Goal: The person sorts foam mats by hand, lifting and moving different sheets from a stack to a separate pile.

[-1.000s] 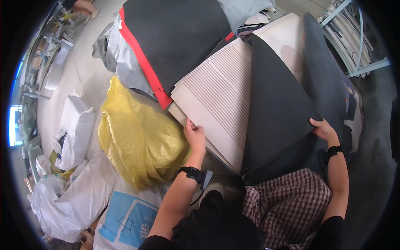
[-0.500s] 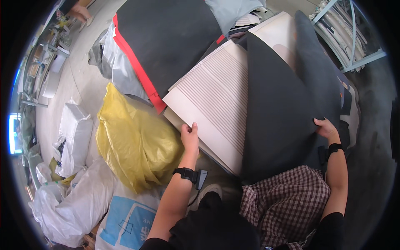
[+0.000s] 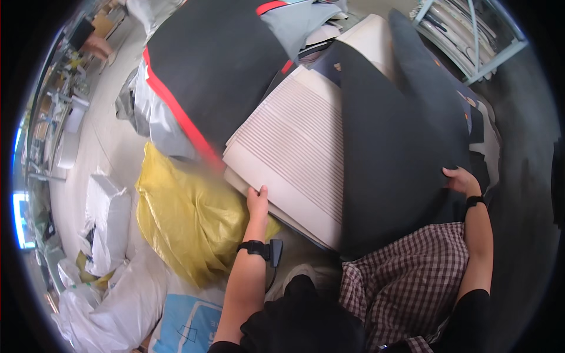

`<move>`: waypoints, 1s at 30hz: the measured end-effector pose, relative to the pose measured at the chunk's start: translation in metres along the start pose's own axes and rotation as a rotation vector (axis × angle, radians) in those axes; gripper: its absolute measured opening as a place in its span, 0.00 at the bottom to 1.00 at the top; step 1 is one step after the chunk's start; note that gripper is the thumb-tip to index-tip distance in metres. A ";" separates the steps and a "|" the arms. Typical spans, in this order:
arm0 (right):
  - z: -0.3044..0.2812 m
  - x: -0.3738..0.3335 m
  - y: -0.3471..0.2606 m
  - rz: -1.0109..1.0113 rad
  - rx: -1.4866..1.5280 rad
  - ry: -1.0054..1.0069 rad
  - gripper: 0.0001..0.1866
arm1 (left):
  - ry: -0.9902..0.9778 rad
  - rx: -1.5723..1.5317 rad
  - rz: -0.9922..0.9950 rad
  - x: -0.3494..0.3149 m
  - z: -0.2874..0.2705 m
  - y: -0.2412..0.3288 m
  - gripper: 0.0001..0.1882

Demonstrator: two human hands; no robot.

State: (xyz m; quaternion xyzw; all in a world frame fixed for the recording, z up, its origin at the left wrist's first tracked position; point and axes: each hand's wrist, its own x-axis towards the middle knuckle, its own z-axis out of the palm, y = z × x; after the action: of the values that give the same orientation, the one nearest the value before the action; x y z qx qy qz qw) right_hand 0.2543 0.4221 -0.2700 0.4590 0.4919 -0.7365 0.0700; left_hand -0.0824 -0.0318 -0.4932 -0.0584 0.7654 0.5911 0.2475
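My left hand (image 3: 257,203) is closed on the near-left edge of a pale mat with fine brown stripes (image 3: 294,138), its thumb on top. More pale layers show under that edge. A large dark grey sheet (image 3: 394,159), folded back, covers the right part of the striped mat. My right hand (image 3: 463,181) grips the right side of this dark sheet, its fingers partly hidden by the sheet. Beyond the striped mat lies a black sheet (image 3: 212,65) with a red border (image 3: 170,100).
A yellow plastic bag (image 3: 188,215) stands beside my left forearm. White sacks (image 3: 118,300) and a white wrapped package (image 3: 106,215) lie at the left. A metal rack (image 3: 500,62) with long rolls is at the far right. A person's leg (image 3: 97,47) shows at the far left.
The view has shifted a little. My left hand has moved slightly left and toward me, still at the mat's edge. The black sheet's far edge has turned over, showing red trim. My right hand keeps its hold.
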 end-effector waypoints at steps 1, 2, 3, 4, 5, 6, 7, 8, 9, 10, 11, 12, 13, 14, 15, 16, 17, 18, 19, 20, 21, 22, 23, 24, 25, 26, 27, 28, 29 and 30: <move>0.015 0.000 -0.005 -0.012 -0.007 0.002 0.28 | -0.047 0.047 -0.035 0.000 -0.004 -0.001 0.11; 0.023 -0.001 -0.009 -0.021 0.003 0.023 0.28 | -0.070 0.048 -0.026 -0.004 0.001 0.006 0.11; 0.027 -0.002 -0.012 -0.040 -0.025 0.031 0.28 | -0.073 -0.043 -0.075 -0.011 0.010 0.018 0.11; 0.034 0.002 -0.016 -0.059 -0.054 0.024 0.28 | -0.060 -0.128 -0.122 -0.017 0.012 0.027 0.12; 0.043 0.012 -0.021 -0.089 -0.117 -0.002 0.28 | -0.133 -0.163 -0.122 -0.013 0.004 0.023 0.19; 0.056 0.019 -0.028 -0.119 -0.184 -0.028 0.28 | -0.138 -0.160 -0.110 -0.010 0.000 0.018 0.19; 0.080 0.022 -0.036 -0.174 -0.244 -0.051 0.29 | -0.031 -0.052 -0.054 -0.007 -0.003 0.011 0.27; 0.102 0.024 -0.043 -0.227 -0.303 -0.063 0.30 | 0.068 0.055 0.001 -0.005 -0.001 0.008 0.35; 0.101 0.032 -0.039 -0.209 -0.399 0.019 0.31 | 0.039 -0.060 -0.061 -0.018 0.015 0.028 0.46; 0.104 0.040 -0.035 -0.188 -0.496 0.096 0.33 | 0.006 -0.056 -0.054 -0.028 0.028 0.038 0.46; 0.147 0.023 -0.051 -0.172 -0.587 0.025 0.35 | 0.044 -0.090 0.021 -0.037 0.027 0.040 0.46; 0.188 0.004 -0.067 -0.156 -0.681 -0.046 0.37 | 0.081 -0.126 0.094 -0.044 0.025 0.040 0.46; 0.191 0.026 -0.054 -0.149 -0.733 -0.218 0.36 | 0.118 -0.210 0.135 -0.050 0.029 0.041 0.38; 0.199 0.039 -0.047 -0.140 -0.782 -0.389 0.34 | 0.105 -0.207 0.133 -0.050 0.029 0.039 0.38; 0.205 0.041 -0.036 -0.262 -0.825 -0.515 0.31 | 0.045 -0.022 0.089 -0.047 0.025 0.035 0.29; 0.214 0.036 -0.029 -0.382 -0.867 -0.643 0.28 | -0.015 0.161 0.041 -0.040 0.019 0.025 0.22; 0.223 0.035 -0.025 -0.387 -0.868 -0.665 0.28 | 0.013 0.212 0.188 -0.022 0.002 -0.008 0.10; 0.222 0.039 -0.017 -0.341 -1.014 -0.661 0.26 | 0.132 0.130 0.284 -0.021 0.005 -0.013 0.12; 0.218 0.045 -0.008 -0.291 -1.156 -0.654 0.23 | 0.065 -0.010 0.212 -0.023 0.006 -0.010 0.12; 0.207 0.054 0.004 -0.285 -1.150 -0.653 0.23 | -0.002 -0.152 0.140 -0.028 0.008 -0.001 0.12; 0.190 0.067 0.022 -0.328 -1.289 -0.644 0.22 | -0.006 -0.148 0.134 -0.033 0.010 0.008 0.12; 0.175 0.076 0.036 -0.375 -1.428 -0.633 0.21 | -0.029 -0.154 0.059 -0.038 0.013 0.019 0.12; 0.167 0.080 0.046 -0.378 -1.424 -0.643 0.21 | -0.041 -0.158 -0.015 -0.040 0.009 0.023 0.12; 0.160 0.084 0.056 -0.548 -1.477 -0.596 0.19 | -0.034 -0.153 -0.018 -0.039 0.006 0.022 0.12; 0.160 0.080 0.059 -0.715 -1.523 -0.538 0.18 | -0.034 -0.114 -0.004 -0.040 0.004 0.020 0.12; 0.163 0.079 0.063 -0.711 -1.518 -0.540 0.18 | -0.035 -0.075 0.009 -0.041 0.003 0.018 0.12; 0.167 0.077 0.066 -0.773 -1.568 -0.477 0.17 | -0.038 -0.069 0.003 -0.039 0.003 0.017 0.12; 0.170 0.074 0.070 -0.828 -1.615 -0.414 0.16 | -0.024 -0.086 0.010 -0.041 0.004 0.019 0.12; 0.172 0.075 0.077 -0.816 -1.608 -0.418 0.16 | -0.010 -0.102 0.016 -0.043 0.006 0.021 0.12; 0.172 0.079 0.085 -0.882 -1.633 -0.453 0.17 | 0.002 -0.118 0.022 -0.044 0.008 0.023 0.12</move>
State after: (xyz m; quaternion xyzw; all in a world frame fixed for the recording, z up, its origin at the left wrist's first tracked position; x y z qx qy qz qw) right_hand 0.1523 0.2704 -0.3685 -0.1120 0.9575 -0.1972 0.1784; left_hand -0.0499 -0.0266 -0.4549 -0.0654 0.7301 0.6379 0.2363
